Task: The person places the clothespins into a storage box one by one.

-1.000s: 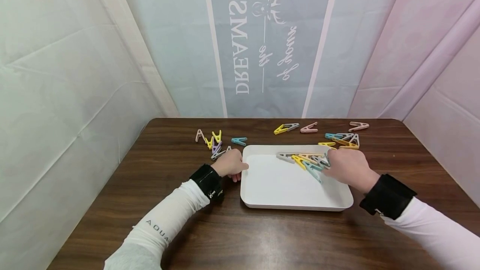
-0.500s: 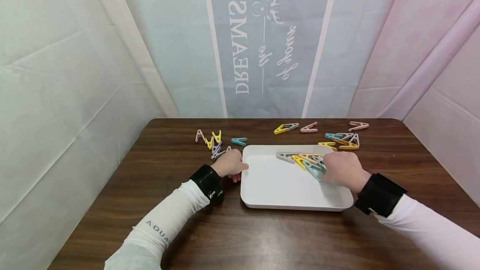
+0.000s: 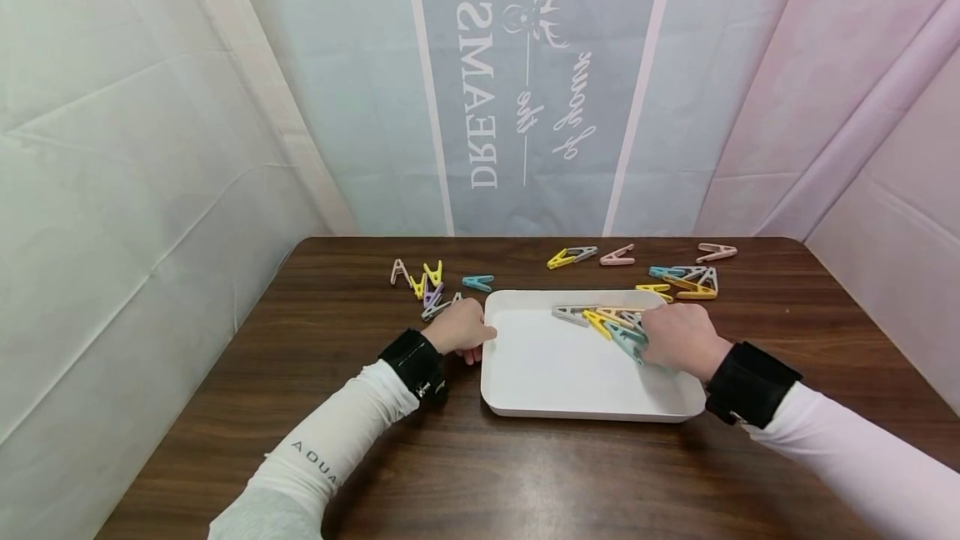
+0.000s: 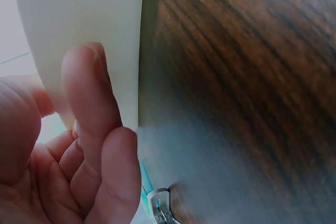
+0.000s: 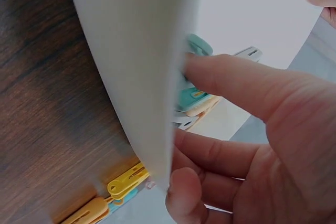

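On the table [image 3: 555, 477], a white tray [image 3: 540, 373], pinched at its left edge between thumb and curled fingers of the left hand [image 3: 459, 326]. At its right edge, the right hand [image 3: 684, 338], fingers bent, whether gripping impossible to tell. Toward the tray's far right corner, piled clothespins [image 3: 597, 324]. Beyond, along the table's far edge, loose clothespins [image 3: 606, 261].

The left grip [image 4: 68, 156] clasps the white tray [image 4: 84, 14] at one edge, fingers [image 4: 86, 82] along the outer wall. A grey clip [image 4: 156, 195] lies nearby on the worktop [image 4: 247, 66].
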The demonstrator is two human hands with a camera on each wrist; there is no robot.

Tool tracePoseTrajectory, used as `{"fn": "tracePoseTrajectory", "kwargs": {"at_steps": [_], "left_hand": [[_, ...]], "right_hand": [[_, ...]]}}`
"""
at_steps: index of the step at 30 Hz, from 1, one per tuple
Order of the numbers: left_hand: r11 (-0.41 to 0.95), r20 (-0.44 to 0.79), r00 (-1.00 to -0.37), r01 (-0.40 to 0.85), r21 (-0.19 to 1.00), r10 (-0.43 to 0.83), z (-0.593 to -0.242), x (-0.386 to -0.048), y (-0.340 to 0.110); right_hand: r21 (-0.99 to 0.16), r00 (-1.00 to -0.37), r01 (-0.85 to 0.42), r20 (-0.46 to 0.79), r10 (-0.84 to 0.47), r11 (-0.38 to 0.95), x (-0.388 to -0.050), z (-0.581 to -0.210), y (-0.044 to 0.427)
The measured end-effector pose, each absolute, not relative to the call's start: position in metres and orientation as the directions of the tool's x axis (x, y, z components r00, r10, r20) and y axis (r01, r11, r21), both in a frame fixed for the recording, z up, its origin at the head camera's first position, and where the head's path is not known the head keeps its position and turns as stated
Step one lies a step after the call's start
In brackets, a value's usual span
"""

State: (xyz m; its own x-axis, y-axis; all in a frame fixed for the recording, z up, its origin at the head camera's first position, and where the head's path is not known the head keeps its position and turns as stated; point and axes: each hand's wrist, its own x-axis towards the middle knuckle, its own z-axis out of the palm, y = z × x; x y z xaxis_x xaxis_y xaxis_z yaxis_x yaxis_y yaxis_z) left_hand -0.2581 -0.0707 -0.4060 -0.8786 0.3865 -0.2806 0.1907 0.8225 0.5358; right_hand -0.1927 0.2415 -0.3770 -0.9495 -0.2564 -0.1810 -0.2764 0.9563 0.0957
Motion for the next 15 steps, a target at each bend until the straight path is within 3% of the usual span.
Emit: {"fn": "tracePoseTrajectory", "kwargs": {"at_steps": [15], "left_hand": [[0.823,-0.290,-0.875,0.186,0.536,0.387,-0.403,-0.258,-0.070]], "right_hand": [[0.007,-0.943,-0.277,-0.192,-0.271,0.961,-0.191,-0.363,0.253]]}}
